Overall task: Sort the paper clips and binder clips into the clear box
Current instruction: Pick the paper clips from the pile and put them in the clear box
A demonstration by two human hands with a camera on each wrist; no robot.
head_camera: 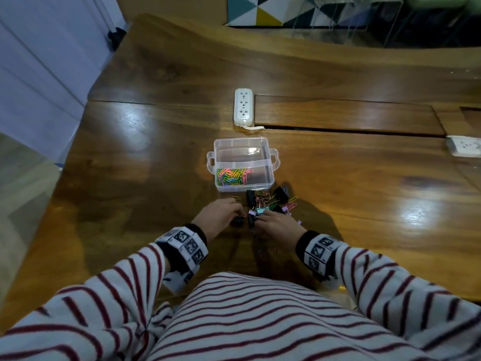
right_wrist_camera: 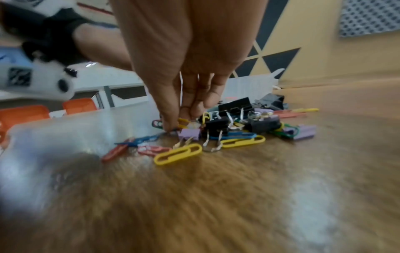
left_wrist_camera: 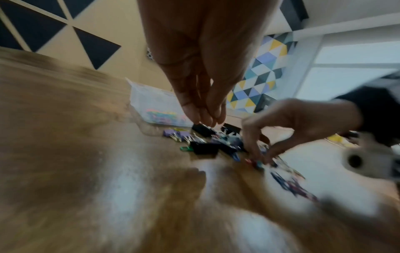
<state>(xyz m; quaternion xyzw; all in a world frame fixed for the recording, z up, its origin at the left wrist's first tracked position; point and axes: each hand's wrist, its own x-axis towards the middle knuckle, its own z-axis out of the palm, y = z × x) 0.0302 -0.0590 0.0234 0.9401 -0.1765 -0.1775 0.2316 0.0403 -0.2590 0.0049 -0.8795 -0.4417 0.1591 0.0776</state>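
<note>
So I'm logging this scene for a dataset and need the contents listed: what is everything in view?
clear box: one, clear, two compartments, mid-table
paper clips in box: many, mixed colours, near compartment
loose clips: a pile, black, purple and teal binder clips with coloured paper clips, on the table before the box
power strips: two, white, one behind the box, one at the right edge
table: one, brown wood
left hand: at the pile's left, grasp unclear
right hand: fingertips down in the pile

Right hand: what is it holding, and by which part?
The right hand pinches at a paper clip in the pile on the table; which part of it cannot be told.
</note>
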